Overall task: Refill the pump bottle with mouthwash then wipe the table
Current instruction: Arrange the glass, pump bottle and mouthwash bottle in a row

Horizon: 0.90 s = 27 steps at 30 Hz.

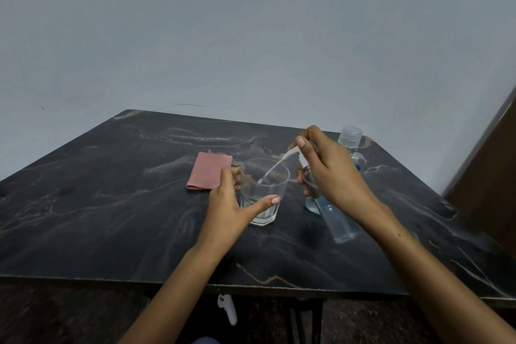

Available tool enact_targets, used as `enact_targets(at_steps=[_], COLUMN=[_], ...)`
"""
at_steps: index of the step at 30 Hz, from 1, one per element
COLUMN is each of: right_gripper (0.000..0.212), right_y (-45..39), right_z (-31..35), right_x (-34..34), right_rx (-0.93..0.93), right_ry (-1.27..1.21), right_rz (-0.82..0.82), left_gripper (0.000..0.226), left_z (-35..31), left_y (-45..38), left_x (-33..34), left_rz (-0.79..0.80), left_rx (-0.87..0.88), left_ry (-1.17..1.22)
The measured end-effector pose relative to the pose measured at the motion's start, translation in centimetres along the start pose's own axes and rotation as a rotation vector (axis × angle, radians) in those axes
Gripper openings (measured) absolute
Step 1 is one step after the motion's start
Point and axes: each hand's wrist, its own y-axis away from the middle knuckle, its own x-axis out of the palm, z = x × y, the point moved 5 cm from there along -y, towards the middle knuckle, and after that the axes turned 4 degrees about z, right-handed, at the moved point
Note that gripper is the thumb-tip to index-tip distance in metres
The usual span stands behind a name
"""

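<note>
My right hand point(332, 173) is shut on the clear pump bottle point(339, 225), which is tilted, its base toward me, and holds a little bluish liquid. My thumb rests on its white pump head point(297, 153). A thin white line runs from the nozzle down into a clear glass point(265, 190); I cannot tell whether it is a stream or a tube. My left hand point(229, 204) grips that glass, which stands on the table. Behind my right hand stands the mouthwash bottle point(350, 135) with a clear cap, mostly hidden. A folded pink cloth point(209, 173) lies left of the glass.
The dark marble-pattern table point(111, 204) stands against a grey wall. A brown panel point(491, 176) rises at the right. A small white object point(227, 308) hangs below the table's front edge. A clear rounded shape with blue liquid point(312, 205) sits under my right hand.
</note>
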Motion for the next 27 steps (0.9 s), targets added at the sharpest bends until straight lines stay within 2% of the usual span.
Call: enact_targets(at_steps=[8, 13, 17, 23, 27], right_gripper=[0.022, 0.070, 0.086, 0.082, 0.073], right_y=[1.4, 2.3, 1.4, -0.5, -2.4], right_z=[-0.8, -2.9, -3.8, -3.9, -4.1], right_x=[0.9, 2.5, 2.9, 3.3, 4.1], right_rx=[-0.083, -0.045, 0.009, 0.055, 0.089], right_ry=[0.052, 0.061, 0.066, 0.154, 0.220], right_rz=[-0.069, 0.003, -0.037, -0.193, -0.229], left_gripper=[0.082, 0.079, 0.075, 0.072, 0.077], left_z=[0.1, 0.4, 0.4, 1.4, 2.5], left_y=[-0.3, -1.5, -3.0, -5.5, -7.5], left_x=[-0.1, -0.5, -1.3, -2.2, -2.3], left_rz=[-0.030, 0.022, 0.075, 0.081, 0.081], left_rx=[-0.021, -0.101, -0.131, -0.179, -0.196], left_ry=[0.027, 0.046, 0.008, -0.048, -0.047])
